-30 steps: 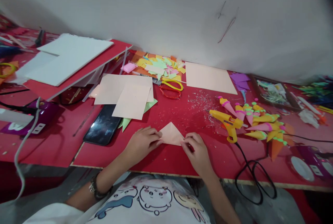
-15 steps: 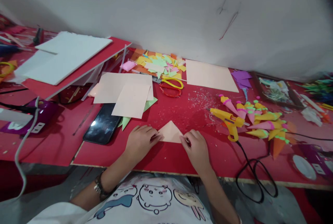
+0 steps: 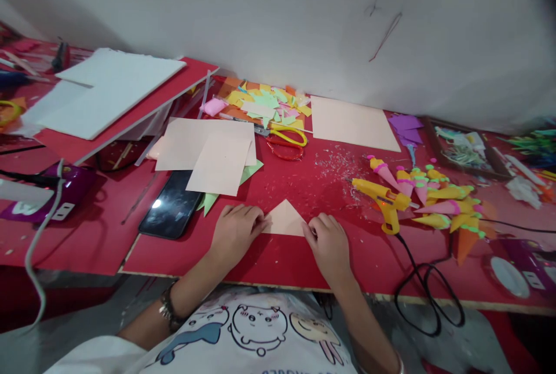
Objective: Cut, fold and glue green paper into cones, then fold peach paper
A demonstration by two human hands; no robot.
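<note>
Between my hands a pale peach piece of paper, folded into a triangle, lies on the red table with its point away from me. My left hand pinches its left corner between thumb and fingers. At the opposite corner my right hand is closed on the paper in the same way. Beyond my left hand, loose peach sheets overlap a black phone and some green paper. Scissors with yellow and red handles rest farther back.
A yellow glue gun with a black cord lies to the right, beside several pink and yellow cone figures. Paper scraps, a large peach sheet and a brown tray line the wall. White boards sit at left.
Both hands remain at the corners of the folded paper, with only slight finger movement. The whole view has shifted a little; nothing on the table has visibly moved.
</note>
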